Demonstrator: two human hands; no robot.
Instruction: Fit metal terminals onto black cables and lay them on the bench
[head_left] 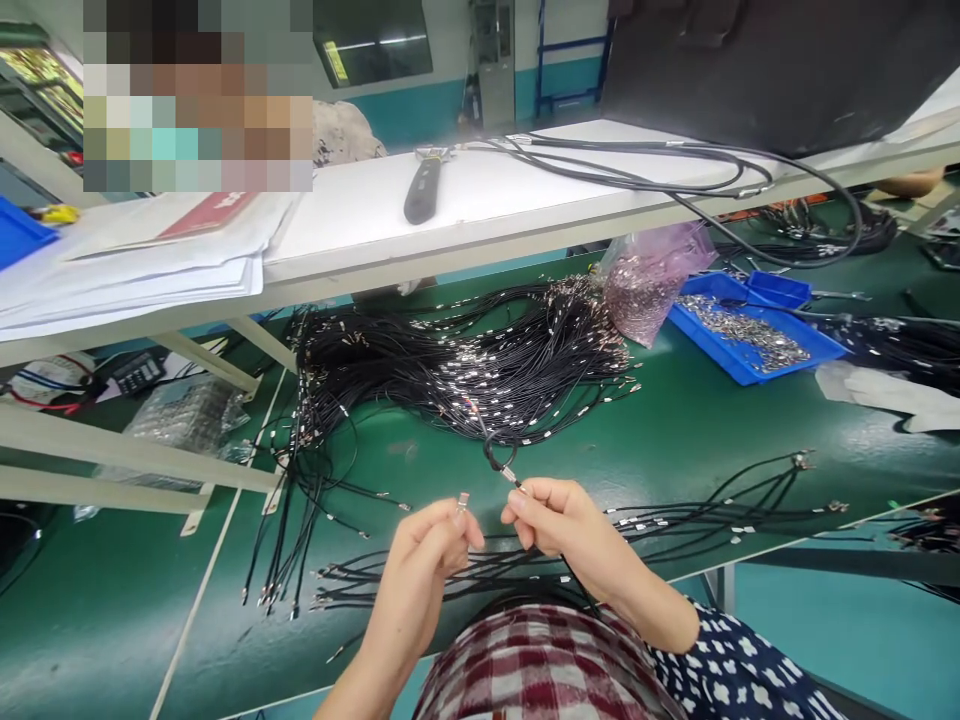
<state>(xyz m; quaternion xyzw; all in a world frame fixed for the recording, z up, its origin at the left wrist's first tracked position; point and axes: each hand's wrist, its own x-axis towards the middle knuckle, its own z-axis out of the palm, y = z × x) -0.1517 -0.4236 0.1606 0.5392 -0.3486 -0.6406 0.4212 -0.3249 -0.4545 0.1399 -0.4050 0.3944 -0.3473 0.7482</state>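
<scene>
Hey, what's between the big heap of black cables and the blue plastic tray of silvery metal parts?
In the head view, a translucent pink plastic bag sits between them, with green tabletop showing in front.

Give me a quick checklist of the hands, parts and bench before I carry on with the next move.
1. Small metal piece gripped in the left hand: ok, it sticks up above the fingertips.
2. Black cable gripped in the right hand: ok, held close to a metal fitting.
3. Metal piece and fitting kept apart: ok, a gap shows between them.
4. Fitting firmly seated on the cable: cannot tell, too small to judge.
5. Bench beneath the hands free of loose cables: not ok, several lie there.
6. Blue tray stocked with metal parts: ok.
</scene>
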